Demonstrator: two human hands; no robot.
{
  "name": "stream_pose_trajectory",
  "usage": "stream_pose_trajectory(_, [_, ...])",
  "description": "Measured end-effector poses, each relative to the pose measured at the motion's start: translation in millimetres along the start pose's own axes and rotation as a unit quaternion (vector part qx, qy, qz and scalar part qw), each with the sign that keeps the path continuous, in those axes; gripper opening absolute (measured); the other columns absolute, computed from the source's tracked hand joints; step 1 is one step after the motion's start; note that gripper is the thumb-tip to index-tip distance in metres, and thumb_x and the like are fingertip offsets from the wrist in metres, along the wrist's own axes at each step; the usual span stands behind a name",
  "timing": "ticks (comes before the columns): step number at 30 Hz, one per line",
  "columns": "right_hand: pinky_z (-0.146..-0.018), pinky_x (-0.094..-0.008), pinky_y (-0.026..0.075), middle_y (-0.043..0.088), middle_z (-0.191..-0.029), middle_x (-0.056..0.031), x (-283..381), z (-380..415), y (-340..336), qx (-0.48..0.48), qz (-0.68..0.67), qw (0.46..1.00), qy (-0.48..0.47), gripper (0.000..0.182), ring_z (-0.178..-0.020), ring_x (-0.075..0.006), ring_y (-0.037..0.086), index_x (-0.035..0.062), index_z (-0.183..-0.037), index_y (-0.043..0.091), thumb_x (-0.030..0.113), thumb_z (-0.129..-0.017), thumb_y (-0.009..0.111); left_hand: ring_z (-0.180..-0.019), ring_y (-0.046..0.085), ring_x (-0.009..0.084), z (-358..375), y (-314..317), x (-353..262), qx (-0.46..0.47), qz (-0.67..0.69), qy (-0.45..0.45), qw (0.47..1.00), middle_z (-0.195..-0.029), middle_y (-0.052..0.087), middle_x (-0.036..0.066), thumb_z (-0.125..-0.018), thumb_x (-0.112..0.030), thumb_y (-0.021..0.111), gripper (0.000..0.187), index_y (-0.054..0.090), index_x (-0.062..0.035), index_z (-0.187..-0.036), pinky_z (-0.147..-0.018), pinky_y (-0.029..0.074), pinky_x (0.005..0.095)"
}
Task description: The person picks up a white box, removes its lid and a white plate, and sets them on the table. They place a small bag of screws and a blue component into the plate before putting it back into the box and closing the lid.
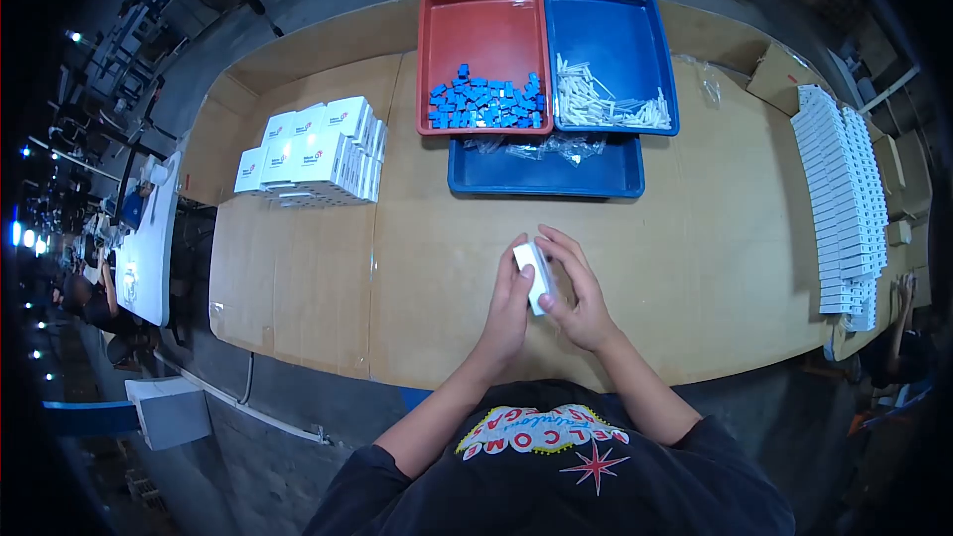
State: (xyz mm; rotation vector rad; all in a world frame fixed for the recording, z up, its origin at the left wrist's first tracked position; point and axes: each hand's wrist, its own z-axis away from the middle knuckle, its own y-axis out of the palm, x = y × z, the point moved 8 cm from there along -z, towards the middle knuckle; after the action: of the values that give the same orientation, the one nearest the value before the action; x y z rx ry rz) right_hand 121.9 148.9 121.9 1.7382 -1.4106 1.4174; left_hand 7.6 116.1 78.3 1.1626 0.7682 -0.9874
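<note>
A small white box is held upright on edge between my two hands, over the near middle of the cardboard-covered table. My left hand grips its left side, with the thumb pressed on the face toward me. My right hand curls round the right side, thumb near the lower end and fingers arched over the far end. The palms and parts of the fingers hide some of the box, and I cannot see whether anything is inside it.
Beyond my hands stand a red tray of blue pieces, a blue tray of white sticks and a lower blue tray with clear plastic bags. White boxes are stacked left; white units stand in rows at right. Other people work at both sides.
</note>
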Motion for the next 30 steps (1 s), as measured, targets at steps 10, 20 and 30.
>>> stream_pose_trajectory(10, [-0.112, -0.0438, 0.047, 0.052, -0.150, -0.0231, 9.8, -3.8, -3.8, -0.022, -0.003, 1.000, -0.009, 0.071, -0.138, -0.0374, 0.054, -0.0002, -0.149, 0.050, 0.028, -0.091, 0.080, -0.153, 0.033, 0.0315, 13.6, 13.3, -46.4, 0.043, -0.089, 0.154, 0.983, -0.163, 0.031, 0.021, -0.112, -0.044, 0.036, 0.068, 0.014, -0.0068, -0.165, -0.125, 0.025, 0.0434])
stream_pose_trajectory(20, [-0.101, -0.0475, 0.052, 0.057, -0.137, -0.0265, 28.1, -3.6, 12.6, 0.019, 0.128, 0.982, -0.135, 0.076, -0.122, -0.0442, 0.061, -0.0007, -0.145, 0.053, 0.042, -0.087, 0.076, -0.115, 0.067, 0.0145, 20.6, 3.5, -10.3, 0.023, 0.081, -0.185, 0.979, -0.126, 0.065, 0.006, -0.111, -0.062, 0.027, 0.066, 0.047, -0.0095, -0.147, -0.094, 0.057, 0.0314])
stream_pose_trajectory(30, [-0.104, -0.0513, 0.049, 0.055, -0.141, -0.0347, 11.4, 5.0, 21.5, -0.011, 0.092, 0.979, -0.182, 0.085, -0.127, -0.0464, 0.058, -0.0072, -0.145, 0.050, 0.064, -0.099, 0.055, -0.114, 0.066, 0.0163, 25.4, 4.8, 13.4, -0.007, 0.101, -0.109, 0.989, -0.126, 0.062, 0.007, -0.114, -0.054, 0.028, 0.058, 0.045, -0.0088, -0.146, -0.096, 0.056, 0.0324])
